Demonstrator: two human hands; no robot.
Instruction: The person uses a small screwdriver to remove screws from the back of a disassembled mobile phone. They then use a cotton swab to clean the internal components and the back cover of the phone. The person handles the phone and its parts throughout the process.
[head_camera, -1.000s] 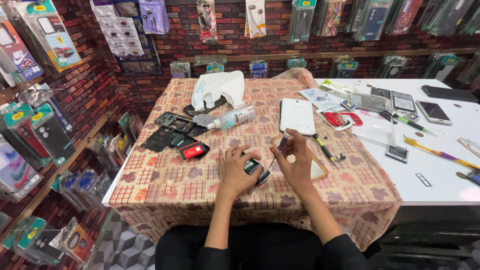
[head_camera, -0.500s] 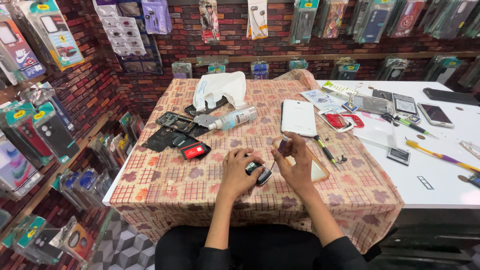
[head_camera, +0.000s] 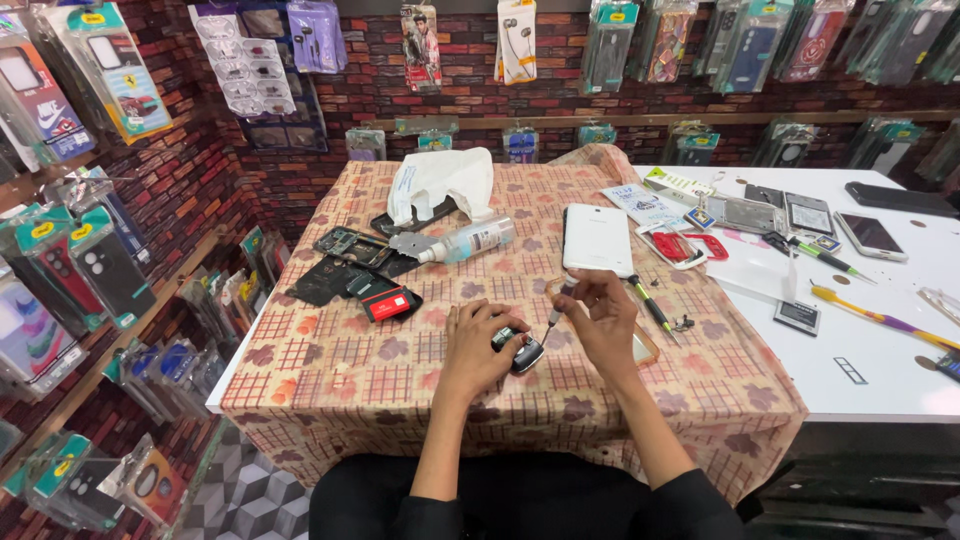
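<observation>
At frame centre my left hand pins the small dark device to the counter, steadying it; my right hand grips a thin screwdriver, tip down.

Two hands are counted: the left hand and the right hand. One small dark device is noted under them, and one thin screwdriver is held over it. One desk under a checked cloth is recorded, with one white surface beside it. On the cloth are counted: one white phone, one clear spray bottle, one white plastic bag, one red-and-black battery, and one yellow-and-black screwdriver. On the white surface, one yellow-handled brush and two red casings are counted. Hanging packets on the wall were too many and too blurred to count.
</observation>
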